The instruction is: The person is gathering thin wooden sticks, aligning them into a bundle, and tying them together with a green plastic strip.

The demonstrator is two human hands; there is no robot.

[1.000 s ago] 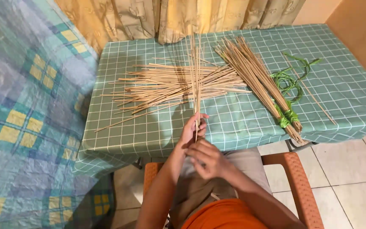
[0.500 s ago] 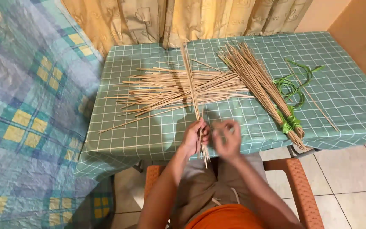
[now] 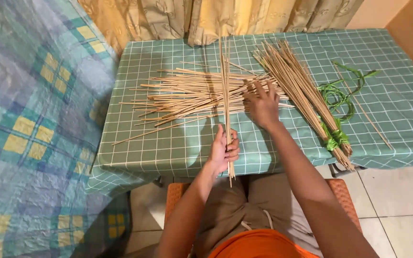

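Bamboo-looking sticks were everywhere on that green checked tablecloth (image 3: 178,143). Left hand (image 3: 224,152) was closed round a small upright bunch of sticks (image 3: 225,91) at the table's near edge. Right hand (image 3: 263,104) was spread flat, fingers out, on the loose pile (image 3: 187,95). Just beside it lay a tied bundle (image 3: 302,91) with green ribbon (image 3: 335,98) trailing, curtain (image 3: 192,19) behind.

**Bare arms, orange top, khaki shorts**

Both forearms are bare, with no sleeves, watch or bracelet showing; the left hand (image 3: 224,152) and right hand (image 3: 263,106) wear no gloves or rings; an orange top fills the bottom edge of the view; below it are brownish khaki shorts (a pale drawstring hangs at the waist), creased across the lap.
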